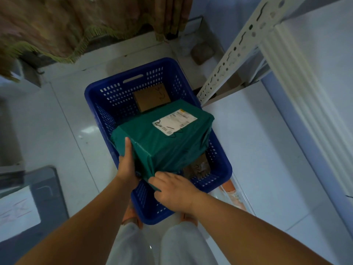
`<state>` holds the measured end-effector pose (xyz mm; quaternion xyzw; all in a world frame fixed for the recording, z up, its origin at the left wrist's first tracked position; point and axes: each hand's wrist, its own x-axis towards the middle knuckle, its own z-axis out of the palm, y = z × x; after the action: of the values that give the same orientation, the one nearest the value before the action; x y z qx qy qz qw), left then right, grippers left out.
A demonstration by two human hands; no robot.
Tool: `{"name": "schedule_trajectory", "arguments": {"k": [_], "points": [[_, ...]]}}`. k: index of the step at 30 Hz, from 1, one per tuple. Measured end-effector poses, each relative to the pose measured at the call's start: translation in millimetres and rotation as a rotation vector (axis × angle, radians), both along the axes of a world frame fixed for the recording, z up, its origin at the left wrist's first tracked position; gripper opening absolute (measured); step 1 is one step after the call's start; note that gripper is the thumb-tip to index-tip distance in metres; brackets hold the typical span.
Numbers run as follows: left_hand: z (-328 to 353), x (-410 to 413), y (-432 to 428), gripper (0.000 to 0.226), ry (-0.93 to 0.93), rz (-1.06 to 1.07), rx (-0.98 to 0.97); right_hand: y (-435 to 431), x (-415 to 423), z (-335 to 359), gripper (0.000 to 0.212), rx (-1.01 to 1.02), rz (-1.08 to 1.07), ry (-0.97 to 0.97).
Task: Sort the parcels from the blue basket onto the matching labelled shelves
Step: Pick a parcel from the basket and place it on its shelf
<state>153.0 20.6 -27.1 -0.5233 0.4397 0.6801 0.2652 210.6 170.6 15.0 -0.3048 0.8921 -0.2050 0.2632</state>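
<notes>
Plainly boxy, green-wrapped parcel (168, 148), white label (174, 121) on top; left hand (127, 166) and right hand (172, 190) grip it.

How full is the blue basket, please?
Not empty: two brown boxes lie in the blue basket; left hand and right hand hold the green parcel.

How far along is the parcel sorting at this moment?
Done: no shelved parcel can be made out. In hand: both the left hand and right hand grip the green parcel over the blue basket. Left: the far brown box and the near brown box, partly under the green parcel, lie in the basket.
</notes>
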Motion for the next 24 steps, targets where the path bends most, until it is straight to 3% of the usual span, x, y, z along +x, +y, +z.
{"name": "schedule_trajectory", "arguments": {"k": [3, 5, 7, 9, 11, 14, 17, 20, 22, 24], "points": [[-10, -16, -8, 0.137, -0.073, -0.108, 0.061, 5, 2, -6, 0.034, 0.063, 0.15, -0.038], [1, -22, -3, 0.129, -0.177, -0.254, 0.044, 9, 8, -12, 0.039, 0.093, 0.186, -0.047], [10, -20, 9, 0.09, -0.231, -0.354, -0.059, 12, 17, -13, 0.038, 0.071, 0.123, -0.106], [5, -10, 21, 0.054, -0.28, -0.34, -0.162, 15, 26, -14, 0.017, 0.053, 0.09, -0.045], [0, 2, 26, 0.039, -0.324, -0.325, -0.192, 16, 35, -12, 0.029, 0.065, 0.083, 0.036], [-7, 13, 27, 0.015, -0.345, -0.323, -0.187, 24, 45, -13, 0.028, 0.089, 0.035, 0.068], [-17, 20, 28, 0.028, -0.259, -0.418, -0.221, 43, 58, -30, 0.016, 0.056, -0.058, -0.016], [-20, 27, 33, 0.033, -0.147, -0.466, -0.24, 53, 62, -35, 0.028, 0.12, 0.019, -0.116], [-18, 30, 40, 0.03, -0.069, -0.47, -0.244, 49, 57, -26, 0.027, 0.113, -0.316, -0.182], [-16, 31, 48, 0.025, -0.018, -0.442, -0.236, 40, 42, -18, 0.022, 0.031, -0.891, -0.181]]}}
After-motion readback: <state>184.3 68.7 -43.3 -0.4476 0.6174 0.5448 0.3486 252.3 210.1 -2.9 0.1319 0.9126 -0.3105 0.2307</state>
